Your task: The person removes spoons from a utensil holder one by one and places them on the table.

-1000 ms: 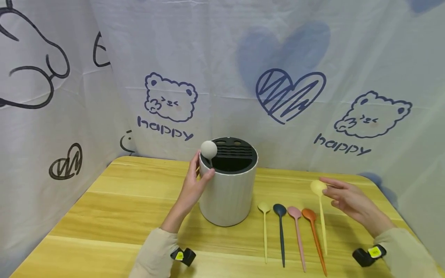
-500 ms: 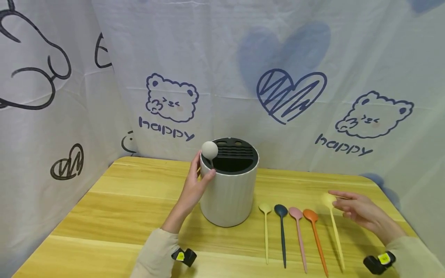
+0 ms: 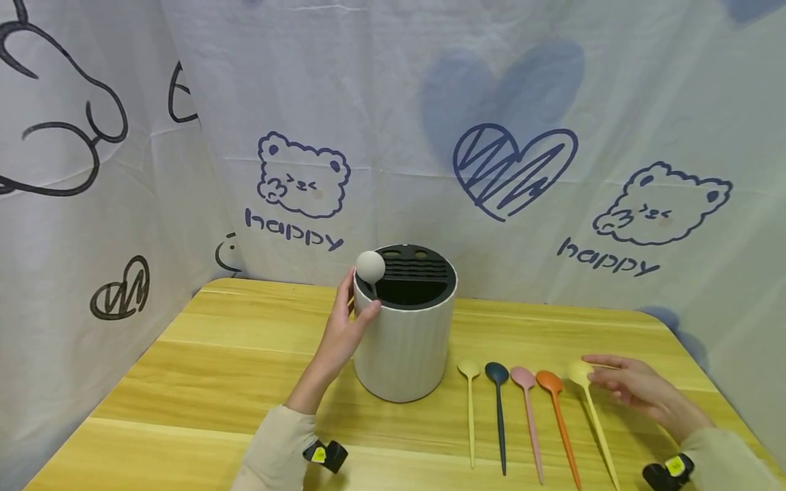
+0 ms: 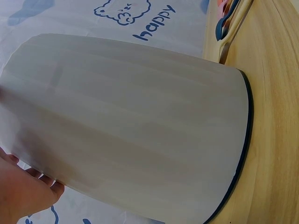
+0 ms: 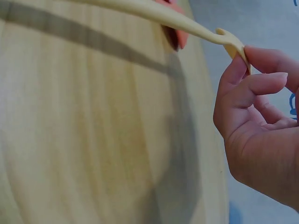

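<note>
My left hand grips the left side of a white cylindrical utensil holder, its thumb on the front near the black slotted top. A white round-headed utensil stands in the holder beside that thumb; its lower part is hidden. In the head view, my right hand pinches a pale yellow spoon by the edge of its bowl. The spoon's handle hangs over the wood in the right wrist view, casting a shadow. An orange spoon lies just left of it.
Left of the orange spoon lie a pink spoon, a dark blue spoon and a second pale yellow spoon, bowls toward the back. The wooden table meets a printed cloth behind.
My right hand has moved right and toward me with the yellow spoon, lowering it beside the orange one. My left hand stays on the utensil holder.
</note>
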Motion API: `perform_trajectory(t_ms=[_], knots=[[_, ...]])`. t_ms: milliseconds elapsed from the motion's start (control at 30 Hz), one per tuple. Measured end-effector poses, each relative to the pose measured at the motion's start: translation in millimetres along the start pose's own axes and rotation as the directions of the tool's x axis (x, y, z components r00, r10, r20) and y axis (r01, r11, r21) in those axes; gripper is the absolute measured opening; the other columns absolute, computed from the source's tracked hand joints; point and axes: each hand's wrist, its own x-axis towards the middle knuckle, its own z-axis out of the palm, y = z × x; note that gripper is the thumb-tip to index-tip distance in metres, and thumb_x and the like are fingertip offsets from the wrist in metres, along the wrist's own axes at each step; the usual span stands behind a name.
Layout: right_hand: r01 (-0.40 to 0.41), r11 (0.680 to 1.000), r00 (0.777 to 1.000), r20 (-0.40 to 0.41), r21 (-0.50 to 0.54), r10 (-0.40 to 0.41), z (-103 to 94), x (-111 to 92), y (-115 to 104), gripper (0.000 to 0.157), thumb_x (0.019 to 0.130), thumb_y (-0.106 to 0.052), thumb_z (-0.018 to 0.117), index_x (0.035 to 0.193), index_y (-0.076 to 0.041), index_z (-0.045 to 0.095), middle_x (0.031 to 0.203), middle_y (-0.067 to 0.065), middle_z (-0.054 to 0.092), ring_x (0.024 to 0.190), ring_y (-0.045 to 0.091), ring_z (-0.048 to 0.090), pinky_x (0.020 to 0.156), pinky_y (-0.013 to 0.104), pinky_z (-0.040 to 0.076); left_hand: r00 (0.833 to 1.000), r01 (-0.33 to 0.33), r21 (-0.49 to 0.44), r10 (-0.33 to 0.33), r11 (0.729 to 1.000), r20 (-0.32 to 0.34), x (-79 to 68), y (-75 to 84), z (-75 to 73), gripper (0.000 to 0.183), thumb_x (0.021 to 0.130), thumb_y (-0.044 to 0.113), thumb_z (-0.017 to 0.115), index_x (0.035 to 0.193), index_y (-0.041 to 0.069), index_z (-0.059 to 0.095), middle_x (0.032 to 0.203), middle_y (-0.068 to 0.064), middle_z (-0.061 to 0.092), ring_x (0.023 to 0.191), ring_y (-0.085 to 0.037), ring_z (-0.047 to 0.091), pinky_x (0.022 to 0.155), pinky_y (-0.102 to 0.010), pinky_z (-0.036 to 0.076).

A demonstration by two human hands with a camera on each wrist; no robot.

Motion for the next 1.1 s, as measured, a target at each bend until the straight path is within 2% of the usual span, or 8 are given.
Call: perform_trajectory(t_ms=[300,600,933,1033,1100], knots=[[-0.023,0.999,1.000,0.005,0.038,0.023,1.3,0.9,10.6,0.024,0.094,-0.002,0.056,0.112,-0.014,0.067,0.078,-0.002,0.063,0.059,0.003,0.051,0.052,0.017,0.044,1.000,-0.006,0.002,0.006,1.000,0.000,-1.2,-0.6,0.5,0.078,0.093,0.033,0.053,0.156,0.013,0.011,0.160,-0.012,0.010,0.145,-0.032,0.014,0.115,-0.051,0.014],[-0.053,0.997,0.999,-0.007,0.061,0.054,-0.7,1.7,15.2,0.023,0.094,-0.003,0.058,0.104,-0.020,0.068,0.088,0.000,0.069,0.069,0.004,0.058,0.055,0.018,0.046,1.000,-0.009,0.002,0.009,1.000,-0.002,-1.5,-0.3,0.8,0.078,0.093,0.032,0.053,0.155,0.011,0.011,0.160,-0.013,0.010,0.144,-0.032,0.014,0.115,-0.050,0.014],[-0.078,0.997,0.996,-0.031,0.014,0.079,-1.9,1.8,17.5,0.021,0.093,-0.005,0.059,0.108,-0.018,0.068,0.090,-0.002,0.068,0.075,0.006,0.060,0.059,0.020,0.046,1.000,-0.002,0.011,0.003,1.000,-0.010,-2.2,-0.5,1.1,0.079,0.092,0.034,0.053,0.156,0.012,0.011,0.160,-0.012,0.010,0.144,-0.032,0.015,0.115,-0.050,0.015],[-0.090,0.996,0.994,-0.056,0.012,0.090,-0.8,1.8,17.0,0.023,0.092,-0.004,0.060,0.114,-0.010,0.067,0.089,-0.001,0.068,0.074,0.006,0.061,0.058,0.019,0.047,1.000,-0.002,0.010,0.002,1.000,-0.009,-2.3,-0.8,1.4,0.079,0.092,0.034,0.053,0.156,0.012,0.011,0.160,-0.012,0.010,0.144,-0.033,0.015,0.115,-0.051,0.015],[-0.097,0.995,0.992,-0.074,0.008,0.098,0.0,1.9,16.9,0.029,0.092,-0.003,0.060,0.121,-0.001,0.063,0.088,0.000,0.068,0.072,0.006,0.060,0.058,0.019,0.048,1.000,-0.003,0.007,0.003,1.000,-0.008,-2.2,-0.9,1.7,0.079,0.093,0.033,0.053,0.156,0.011,0.011,0.160,-0.012,0.010,0.144,-0.032,0.014,0.115,-0.051,0.015]])
